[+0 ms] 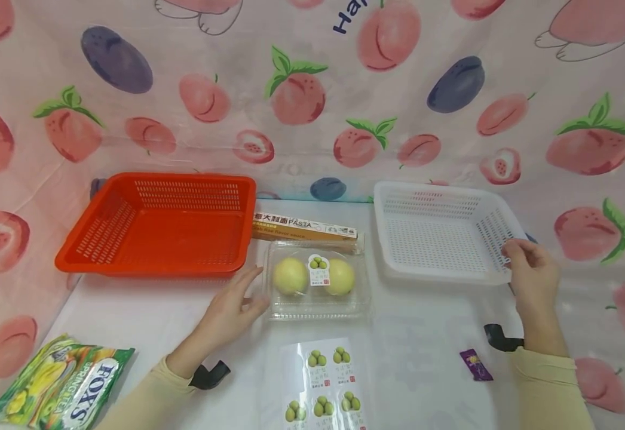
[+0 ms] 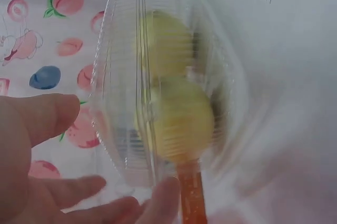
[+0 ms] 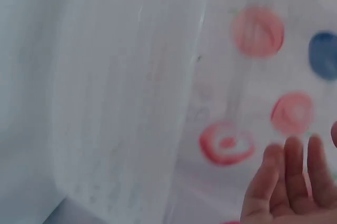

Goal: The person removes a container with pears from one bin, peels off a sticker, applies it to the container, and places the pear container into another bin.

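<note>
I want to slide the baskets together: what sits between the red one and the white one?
The head view shows a pasta box and, nearer the camera, a clear container holding two yellowish fruits.

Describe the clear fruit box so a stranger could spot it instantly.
Look for the red basket and the white basket. Between them, in front of the pasta box, sits a clear plastic box. Unlike its neighbours, it holds two round yellow-green fruits.
</note>
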Demonstrator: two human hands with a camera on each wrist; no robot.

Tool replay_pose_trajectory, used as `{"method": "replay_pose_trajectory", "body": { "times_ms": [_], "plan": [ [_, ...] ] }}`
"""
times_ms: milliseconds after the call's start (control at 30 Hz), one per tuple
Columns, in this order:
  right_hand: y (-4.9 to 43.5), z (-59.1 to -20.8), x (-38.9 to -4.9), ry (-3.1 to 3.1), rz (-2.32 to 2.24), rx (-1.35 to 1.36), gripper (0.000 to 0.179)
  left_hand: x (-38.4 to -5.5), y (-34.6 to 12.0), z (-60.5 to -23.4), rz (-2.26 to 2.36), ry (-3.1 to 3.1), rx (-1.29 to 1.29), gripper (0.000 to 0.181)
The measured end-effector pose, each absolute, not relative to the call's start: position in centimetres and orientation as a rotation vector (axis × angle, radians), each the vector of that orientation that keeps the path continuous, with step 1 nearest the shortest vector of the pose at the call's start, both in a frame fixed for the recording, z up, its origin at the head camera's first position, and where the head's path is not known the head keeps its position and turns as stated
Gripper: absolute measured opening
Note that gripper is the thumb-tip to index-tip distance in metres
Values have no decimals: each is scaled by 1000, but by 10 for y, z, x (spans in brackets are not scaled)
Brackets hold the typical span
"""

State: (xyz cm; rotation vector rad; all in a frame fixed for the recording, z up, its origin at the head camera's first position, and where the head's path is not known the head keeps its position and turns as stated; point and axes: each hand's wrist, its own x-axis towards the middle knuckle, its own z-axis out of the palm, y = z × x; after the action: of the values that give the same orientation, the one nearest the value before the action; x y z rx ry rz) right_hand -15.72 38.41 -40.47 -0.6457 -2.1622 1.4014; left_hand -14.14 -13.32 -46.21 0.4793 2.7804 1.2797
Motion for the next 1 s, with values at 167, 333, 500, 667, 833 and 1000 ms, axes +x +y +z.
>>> {"method": "replay_pose_trajectory", "body": {
  "times_ms": [167, 333, 500, 667, 833, 1000],
  "plan": [
    [417, -412, -151, -2108, 1435, -844, 46, -142, -132, -471, 1306, 2675, 410, 83],
    [432, -422, -149, -2158, 1405, -919, 58, -144, -131, -483, 1450, 2507, 376, 92],
    [443, -434, -156, -2219, 1337, -1003, 70, -147, -125, -492, 1652, 2261, 287, 97],
    [446, -446, -163, -2254, 1318, -1053, 80, -149, -119, -495, 1739, 2149, 211, 95],
    [447, -454, -168, -2212, 1420, -1087, 85, -155, -110, -498, 1812, 2100, 142, 92],
    [449, -462, -172, -2105, 1586, -1119, 77, -160, -103, -500, 1929, 2001, 91, 85]
  ]
}}
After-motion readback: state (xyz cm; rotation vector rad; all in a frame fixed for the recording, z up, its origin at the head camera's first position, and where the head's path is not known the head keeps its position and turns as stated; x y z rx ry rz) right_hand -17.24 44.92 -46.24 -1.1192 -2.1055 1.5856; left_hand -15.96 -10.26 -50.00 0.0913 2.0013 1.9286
